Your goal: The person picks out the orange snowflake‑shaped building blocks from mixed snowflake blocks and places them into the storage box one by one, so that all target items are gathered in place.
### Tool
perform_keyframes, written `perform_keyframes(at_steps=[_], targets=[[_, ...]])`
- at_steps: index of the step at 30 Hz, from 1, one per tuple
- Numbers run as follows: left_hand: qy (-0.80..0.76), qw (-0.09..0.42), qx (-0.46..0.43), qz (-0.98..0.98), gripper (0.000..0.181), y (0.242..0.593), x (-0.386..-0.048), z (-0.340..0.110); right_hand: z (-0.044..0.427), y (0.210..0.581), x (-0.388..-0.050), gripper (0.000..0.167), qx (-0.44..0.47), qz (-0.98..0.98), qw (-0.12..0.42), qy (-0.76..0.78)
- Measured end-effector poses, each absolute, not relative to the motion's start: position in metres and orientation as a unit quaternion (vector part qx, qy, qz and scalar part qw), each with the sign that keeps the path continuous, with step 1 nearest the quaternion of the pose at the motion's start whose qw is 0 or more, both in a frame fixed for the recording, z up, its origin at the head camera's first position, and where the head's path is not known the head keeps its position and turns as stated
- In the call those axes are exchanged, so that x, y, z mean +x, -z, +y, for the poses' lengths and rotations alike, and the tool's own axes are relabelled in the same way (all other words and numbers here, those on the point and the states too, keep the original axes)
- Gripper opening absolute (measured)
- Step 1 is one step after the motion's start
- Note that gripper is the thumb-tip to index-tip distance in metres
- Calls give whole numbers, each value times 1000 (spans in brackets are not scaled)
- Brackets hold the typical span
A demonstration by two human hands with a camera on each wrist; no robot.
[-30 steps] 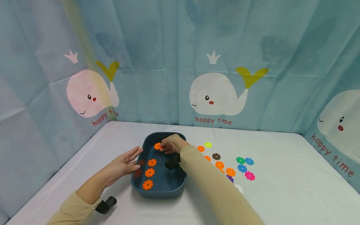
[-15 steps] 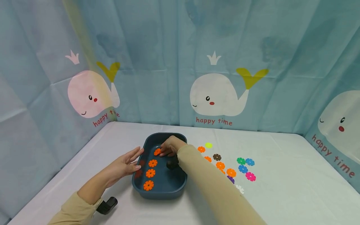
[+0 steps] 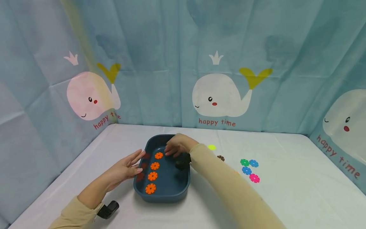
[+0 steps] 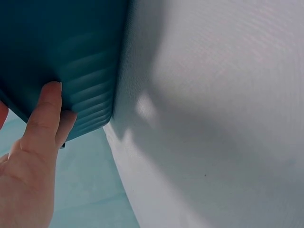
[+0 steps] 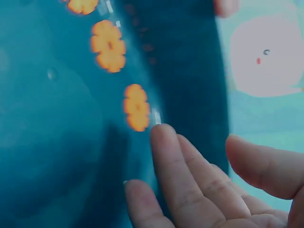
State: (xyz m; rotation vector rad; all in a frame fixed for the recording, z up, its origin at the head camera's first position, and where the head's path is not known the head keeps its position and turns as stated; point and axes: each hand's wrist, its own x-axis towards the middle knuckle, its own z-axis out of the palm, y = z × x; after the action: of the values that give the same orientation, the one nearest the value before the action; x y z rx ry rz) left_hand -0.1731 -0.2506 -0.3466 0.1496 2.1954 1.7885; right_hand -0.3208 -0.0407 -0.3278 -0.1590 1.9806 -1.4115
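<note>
A dark blue rectangular basin [image 3: 163, 197] stands on the white-covered table. Several orange notched plastic discs, shaped like snowflake building pieces, lie in a row along its left side inside; the farthest disc [image 3: 159, 155] is nearest my right hand [image 3: 179, 144]. That hand hovers over the basin's far right part, holding nothing, its fingers apart from the disc. The right wrist view shows its thumb and fingers spread. My left hand [image 3: 123, 167] touches the basin's left side with extended fingers; in the left wrist view a finger [image 4: 47, 109] lies against the ribbed outer wall.
Right of the basin lie a green disc [image 3: 244, 162], a pink disc [image 3: 254, 178], two blue ones, a yellow-green disc [image 3: 211, 147] and a brown disc [image 3: 220, 158]. My right sleeve [image 3: 228, 178] covers other pieces. A whale-print curtain [image 3: 160, 95] hangs behind the table.
My right hand has set the fourth orange disc down at the far end of the row, let it go and drawn back slightly rightward. The left hand stays on the basin.
</note>
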Motion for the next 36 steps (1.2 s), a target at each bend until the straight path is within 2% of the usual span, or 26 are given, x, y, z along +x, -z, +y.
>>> perform_keyframes(at_steps=[8,13,17,23,30,36], targets=[[-611,152,53,775,83,346,-172,-254,-13,295,-313,39,-95,754,339,554],[-613,157,52,773,84,346,-172,-257,14,282,-306,38,-113,773,318,538],[-613,159,56,772,85,346,-173,-257,45,278,-306,32,-113,798,279,522],[-608,164,60,774,86,345,-177,-255,91,292,-317,30,-135,813,230,517],[-608,162,63,775,85,344,-179,-253,128,324,-343,41,-173,828,272,459],[-612,162,54,772,84,344,-177,-252,132,347,-360,39,-186,843,293,412]])
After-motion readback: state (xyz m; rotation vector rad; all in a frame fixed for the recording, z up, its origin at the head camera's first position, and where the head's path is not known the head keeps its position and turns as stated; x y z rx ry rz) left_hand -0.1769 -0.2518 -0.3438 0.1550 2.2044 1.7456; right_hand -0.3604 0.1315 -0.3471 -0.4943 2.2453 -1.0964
